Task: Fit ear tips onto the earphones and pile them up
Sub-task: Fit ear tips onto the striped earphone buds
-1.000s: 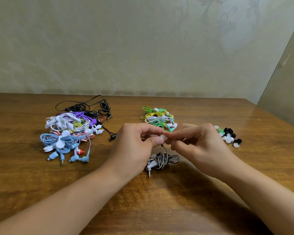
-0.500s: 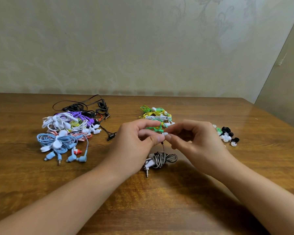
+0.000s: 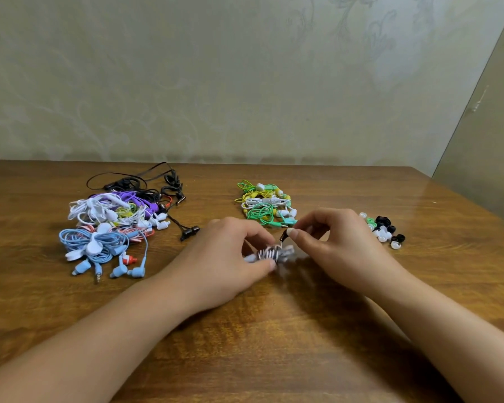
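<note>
Two bare hands over a brown wooden table (image 3: 274, 359). Left hand (image 3: 224, 257) curled round a black-and-white striped earphone bundle (image 3: 269, 253), thumb underneath, fingers over the top; bundle blurred, white ends poking out either side. Right hand (image 3: 332, 245) pinching a small dark earbud end (image 3: 284, 235) between thumb and forefinger, just above the bundle and joined to it by a short cord.

Three groups beyond the hands. Far left of the left hand: a large heap of coiled earphones (image 3: 114, 222) in blue, white, purple, red and black, too tangled for an exact count. Just beyond the fingertips of both hands: a smaller pile of green, yellow and white earphones (image 3: 264, 206), roughly four coils. Right of the right hand, near: a cluster of loose ear tips (image 3: 383, 231), about a dozen, white, black and one green.
</note>
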